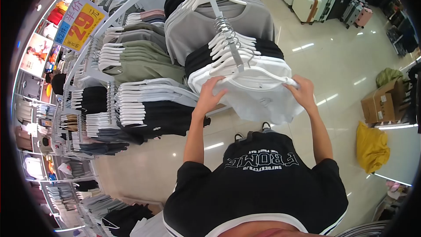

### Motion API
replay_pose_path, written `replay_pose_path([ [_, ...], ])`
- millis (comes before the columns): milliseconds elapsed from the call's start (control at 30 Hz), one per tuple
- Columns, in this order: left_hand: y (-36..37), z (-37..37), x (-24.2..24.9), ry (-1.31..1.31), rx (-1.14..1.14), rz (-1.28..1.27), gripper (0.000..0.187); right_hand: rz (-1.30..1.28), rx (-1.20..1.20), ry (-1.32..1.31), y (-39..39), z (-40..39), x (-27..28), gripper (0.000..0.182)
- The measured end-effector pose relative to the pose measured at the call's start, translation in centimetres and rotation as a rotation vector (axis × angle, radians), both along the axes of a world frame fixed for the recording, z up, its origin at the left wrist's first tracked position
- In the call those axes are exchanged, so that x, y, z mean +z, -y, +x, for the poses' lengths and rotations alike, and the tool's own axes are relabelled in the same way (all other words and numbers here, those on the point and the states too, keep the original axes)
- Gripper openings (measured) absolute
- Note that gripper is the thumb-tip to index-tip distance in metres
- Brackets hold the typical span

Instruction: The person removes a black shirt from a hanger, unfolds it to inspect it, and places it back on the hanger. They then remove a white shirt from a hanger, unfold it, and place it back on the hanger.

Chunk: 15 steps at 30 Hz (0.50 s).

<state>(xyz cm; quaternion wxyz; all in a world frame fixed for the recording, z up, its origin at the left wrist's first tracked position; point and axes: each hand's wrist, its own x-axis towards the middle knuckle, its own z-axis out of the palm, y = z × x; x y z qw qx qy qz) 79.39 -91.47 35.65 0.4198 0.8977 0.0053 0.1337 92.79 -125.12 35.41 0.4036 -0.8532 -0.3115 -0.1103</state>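
A white T-shirt [263, 102] hangs on a white hanger [267, 73] at the front end of a metal rail arm [234, 55], facing me. My left hand [209, 98] grips its left shoulder, thumb and fingers curled around the edge. At the other shoulder, my right hand [301, 91] pinches the fabric by the hanger's tip. Both arms reach forward from my body. Behind this shirt, more white shirts and black shirts [270, 47] are packed on the same arm, with grey T-shirts [245, 17] farther back.
Racks of green shirts [147, 59] and black garments [171, 116] stand to the left, under a yellow price sign [82, 23]. Suitcases [305, 4] line the far right. A cardboard box [379, 105] and a yellow bag [371, 148] are on the right.
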Motion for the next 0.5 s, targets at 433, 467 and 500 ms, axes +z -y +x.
replay_pose_path([
  [433,-3.3,-4.0,-9.9,0.027,0.445,-0.142,0.02,0.008,0.029,0.086,-0.6,4.0,-7.4,0.023],
  [467,-3.3,-4.3,-10.2,0.022,0.482,-0.203,0.02,0.023,0.023,0.072,-0.3,4.0,-8.0,0.021],
  [500,-3.3,-4.5,-10.2,0.008,0.495,-0.162,0.021,0.04,0.014,0.059,-0.3,4.1,-8.0,0.02],
])
